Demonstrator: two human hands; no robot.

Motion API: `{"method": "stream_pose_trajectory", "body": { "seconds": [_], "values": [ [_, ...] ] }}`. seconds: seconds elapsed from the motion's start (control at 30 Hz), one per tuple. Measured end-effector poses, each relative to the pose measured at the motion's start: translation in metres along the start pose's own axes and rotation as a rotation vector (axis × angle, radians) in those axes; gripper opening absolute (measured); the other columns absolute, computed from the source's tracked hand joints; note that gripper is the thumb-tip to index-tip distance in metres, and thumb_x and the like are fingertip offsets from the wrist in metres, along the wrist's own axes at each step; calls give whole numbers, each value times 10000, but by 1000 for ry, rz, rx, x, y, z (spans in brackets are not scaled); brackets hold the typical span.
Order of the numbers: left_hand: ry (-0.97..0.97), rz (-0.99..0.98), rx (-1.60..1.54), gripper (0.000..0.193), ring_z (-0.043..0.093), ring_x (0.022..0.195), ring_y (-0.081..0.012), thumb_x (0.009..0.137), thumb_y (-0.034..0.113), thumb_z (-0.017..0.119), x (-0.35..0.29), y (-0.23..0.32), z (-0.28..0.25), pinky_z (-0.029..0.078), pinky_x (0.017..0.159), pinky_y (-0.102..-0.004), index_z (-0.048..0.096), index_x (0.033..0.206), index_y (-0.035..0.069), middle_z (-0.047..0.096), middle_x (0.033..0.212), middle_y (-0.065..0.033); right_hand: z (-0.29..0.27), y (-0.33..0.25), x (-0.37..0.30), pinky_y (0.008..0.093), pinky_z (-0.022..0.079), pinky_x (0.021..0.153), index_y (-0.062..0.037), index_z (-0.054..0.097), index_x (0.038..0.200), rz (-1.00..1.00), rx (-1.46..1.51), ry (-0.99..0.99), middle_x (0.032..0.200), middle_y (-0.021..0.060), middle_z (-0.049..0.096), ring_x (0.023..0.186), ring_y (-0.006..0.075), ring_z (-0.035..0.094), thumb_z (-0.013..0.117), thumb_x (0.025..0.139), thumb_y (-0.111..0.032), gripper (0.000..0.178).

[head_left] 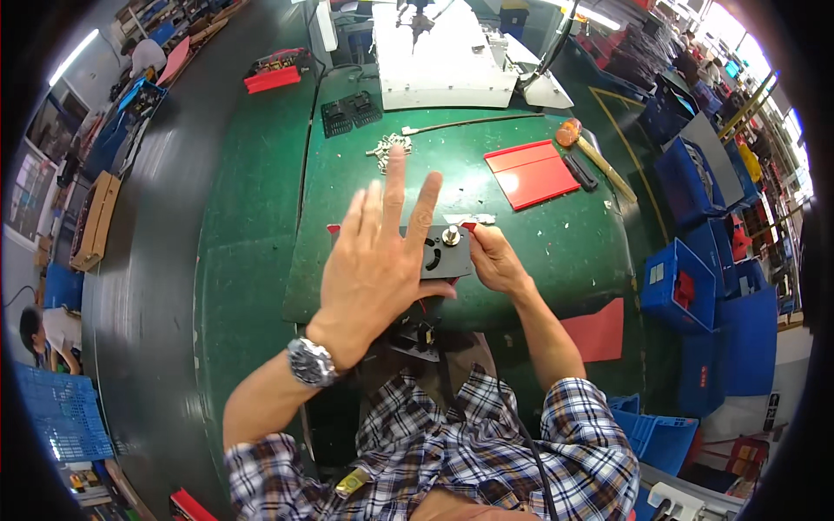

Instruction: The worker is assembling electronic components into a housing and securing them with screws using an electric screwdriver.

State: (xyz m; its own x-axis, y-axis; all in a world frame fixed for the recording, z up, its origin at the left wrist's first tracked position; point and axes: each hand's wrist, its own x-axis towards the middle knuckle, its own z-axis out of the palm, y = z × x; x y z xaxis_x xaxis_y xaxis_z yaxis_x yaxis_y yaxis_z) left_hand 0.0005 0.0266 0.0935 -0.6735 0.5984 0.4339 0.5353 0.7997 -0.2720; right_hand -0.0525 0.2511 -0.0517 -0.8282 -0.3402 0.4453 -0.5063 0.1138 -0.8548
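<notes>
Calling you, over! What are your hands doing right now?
Left hand raised, fingers spread, holding nothing. Right hand gripping the edge of the flat dark grey metal plate with a silver knob. Left hand covers part of the plate.

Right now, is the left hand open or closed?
Open: the left hand has its fingers spread straight above the grey plate.

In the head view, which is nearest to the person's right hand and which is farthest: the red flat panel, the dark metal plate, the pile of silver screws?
From the right hand:
1. Dark metal plate, touching it on its left.
2. Red flat panel, beyond it, slightly right.
3. Pile of silver screws, farthest, beyond and to the left.
</notes>
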Motion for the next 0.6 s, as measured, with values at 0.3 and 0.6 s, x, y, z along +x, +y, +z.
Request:
{"method": "stream_pose_trajectory", "body": {
  "seconds": [0.3, 0.6],
  "values": [
    [-156, -130, -105, 1116, 704, 1029, -254, 717, 763, 696, -23, -4, 12, 523, 932, -354, 575, 1393, -117, 713, 1232, -215, -101, -131, 169, 315, 502, 979, 25, 676, 1274, -157, -372, 301, 1124, 86, 723, 1058, 156, 653, 587, 1049, -299, 403],
    [60, -88, -205, 820, 684, 999, -265, 797, 646, 729, -21, 6, 19, 511, 973, -366, 643, 1255, -29, 717, 1071, -126, -201, -78, 297, 329, 505, 756, -2, 649, 1055, -160, 277, -139, 911, 52, 635, 809, 161, 596, 611, 1045, -299, 300]
  ]
}}
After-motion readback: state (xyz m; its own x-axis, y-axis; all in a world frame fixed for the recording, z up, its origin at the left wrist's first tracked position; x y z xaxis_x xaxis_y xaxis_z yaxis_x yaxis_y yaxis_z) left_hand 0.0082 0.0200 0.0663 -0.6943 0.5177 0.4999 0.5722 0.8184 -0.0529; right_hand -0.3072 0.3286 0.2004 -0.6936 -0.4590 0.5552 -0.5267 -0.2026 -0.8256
